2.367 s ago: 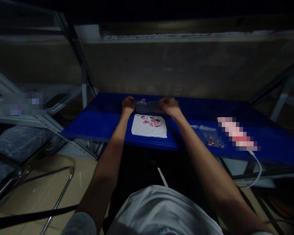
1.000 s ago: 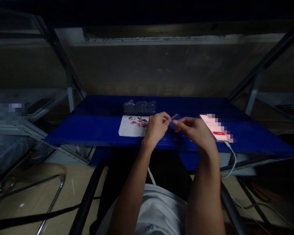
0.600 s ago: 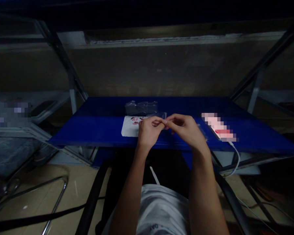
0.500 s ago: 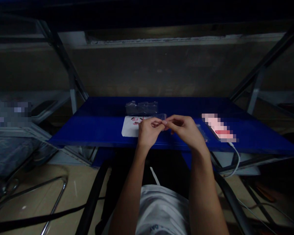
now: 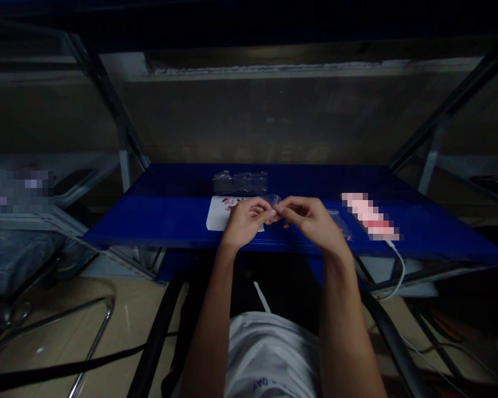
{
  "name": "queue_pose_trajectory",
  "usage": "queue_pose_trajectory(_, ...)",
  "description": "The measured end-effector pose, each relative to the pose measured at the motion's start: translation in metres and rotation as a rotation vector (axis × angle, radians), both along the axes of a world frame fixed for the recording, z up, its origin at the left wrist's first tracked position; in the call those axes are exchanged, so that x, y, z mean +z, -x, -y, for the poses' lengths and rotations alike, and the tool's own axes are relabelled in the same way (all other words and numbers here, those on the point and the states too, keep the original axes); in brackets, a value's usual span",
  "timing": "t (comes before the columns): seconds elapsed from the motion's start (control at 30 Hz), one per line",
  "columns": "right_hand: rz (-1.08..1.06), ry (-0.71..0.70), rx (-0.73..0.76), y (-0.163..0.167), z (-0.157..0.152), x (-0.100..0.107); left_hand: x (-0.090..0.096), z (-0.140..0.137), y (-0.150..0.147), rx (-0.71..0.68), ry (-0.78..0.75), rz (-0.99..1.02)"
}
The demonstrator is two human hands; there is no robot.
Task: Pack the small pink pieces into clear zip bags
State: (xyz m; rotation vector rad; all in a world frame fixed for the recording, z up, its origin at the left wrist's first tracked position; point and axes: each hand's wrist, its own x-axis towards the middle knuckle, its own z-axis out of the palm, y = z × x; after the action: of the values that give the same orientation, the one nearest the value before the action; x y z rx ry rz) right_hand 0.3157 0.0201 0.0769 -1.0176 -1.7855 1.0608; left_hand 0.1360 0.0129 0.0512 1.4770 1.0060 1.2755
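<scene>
Thumb and fingers of my left hand [image 5: 246, 220] are pinched on a small clear plastic bag [image 5: 270, 199]. Close beside it, my right hand [image 5: 305, 215] pinches the same bag, with the fingertips of both hands nearly meeting. Under my left hand lies a white sheet [image 5: 216, 215], partly covered by it, with several small pink and dark pieces [image 5: 232, 203] near its top edge. Behind the sheet is a stack of clear plastic bags [image 5: 240, 182]. To the right of my right hand, another clear bag [image 5: 341, 224] lies flat with small pieces inside.
Everything rests on a blue table [image 5: 166, 204] with a front edge near my lap. A phone [image 5: 371, 216], its screen blurred out, lies at the right with a white cable [image 5: 402, 271] hanging over the edge. Metal frame posts [image 5: 124, 149] rise at both sides.
My left hand has shifted slightly left, opening a little gap between the fingertips. The bag between my hands has tilted; my right hand has barely moved.
</scene>
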Motion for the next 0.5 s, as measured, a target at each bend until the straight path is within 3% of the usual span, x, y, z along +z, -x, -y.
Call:
queue_pose_trajectory(0.17, 0.183, -0.252, -0.122, 0.01, 0.002, 0.001, 0.011, 0.009, -0.004, 0.232, -0.097, -0.217)
queue_pose_trajectory(0.3, 0.291, -0.369, -0.152, 0.016, 0.003, 0.003, 0.018, 0.015, -0.006, 0.331, -0.086, -0.342)
queue_pose_trajectory(0.5, 0.373, -0.508, -0.284, 0.019, 0.002, 0.001, 0.01, 0.01, -0.003, 0.512, -0.077, -0.411)
